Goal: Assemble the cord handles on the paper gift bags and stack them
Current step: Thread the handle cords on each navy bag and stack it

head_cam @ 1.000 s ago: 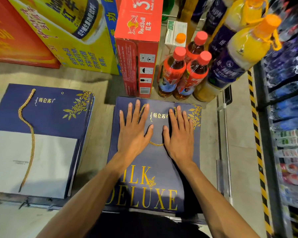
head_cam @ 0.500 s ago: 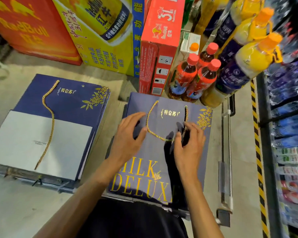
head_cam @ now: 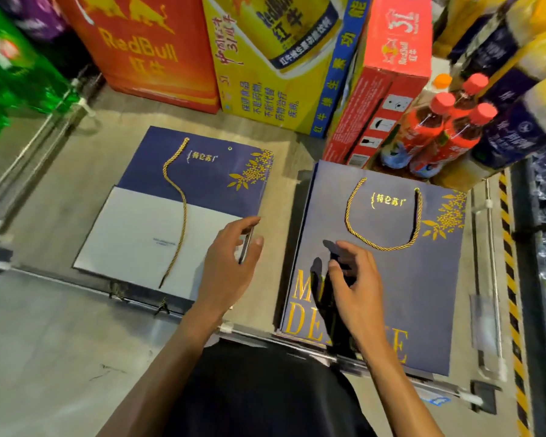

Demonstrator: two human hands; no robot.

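Blue bag (head_cam: pixel 423 294) lies flat, cord (head_cam: pixel 382 247) looped. Left hand (head_cam: pixel 227 263) pinches the edge of the next stack (head_cam: pixel 158 228); right hand (head_cam: pixel 356 285) hovers, fingers (head_cam: pixel 349 249) loosely curled

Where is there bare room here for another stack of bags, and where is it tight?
Bare: the wide patch between the left stack and the side rail, and the strip behind that stack before the boxes. The gap between the left stack and the right bag is narrow, the left hand at its edge. Back right is packed with bottles.
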